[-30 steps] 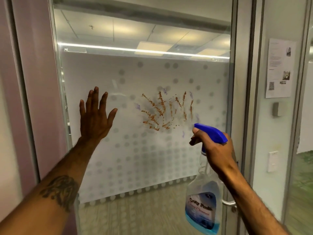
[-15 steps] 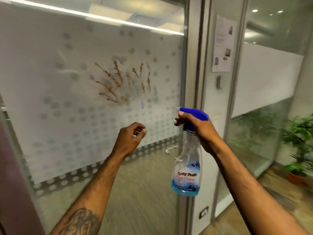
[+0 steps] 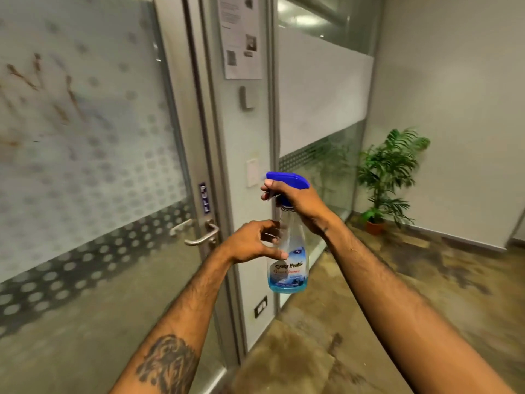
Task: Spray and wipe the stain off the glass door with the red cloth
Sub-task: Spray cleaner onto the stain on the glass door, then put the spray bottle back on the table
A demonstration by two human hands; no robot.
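Observation:
A clear spray bottle (image 3: 288,268) with a blue trigger head and a little blue liquid hangs upright from my right hand (image 3: 298,204), which grips its neck. My left hand (image 3: 252,243) is at the bottle's body, fingers curled around its left side with the thumb on the label; whether it grips is unclear. The frosted glass door (image 3: 85,166) stands to the left, with the brown streaky stain (image 3: 42,92) at the far left edge of view. No red cloth is in view.
The door's metal lever handle (image 3: 199,237) sits below a blue PULL label (image 3: 205,198). A paper notice (image 3: 241,38) hangs on the panel beside the frame. A potted plant (image 3: 386,177) stands in the right corner on the mottled floor.
My view has swung right, so the stain slid to the left edge. My left hand left the glass and came across to the bottle's body. My right hand kept holding the bottle.

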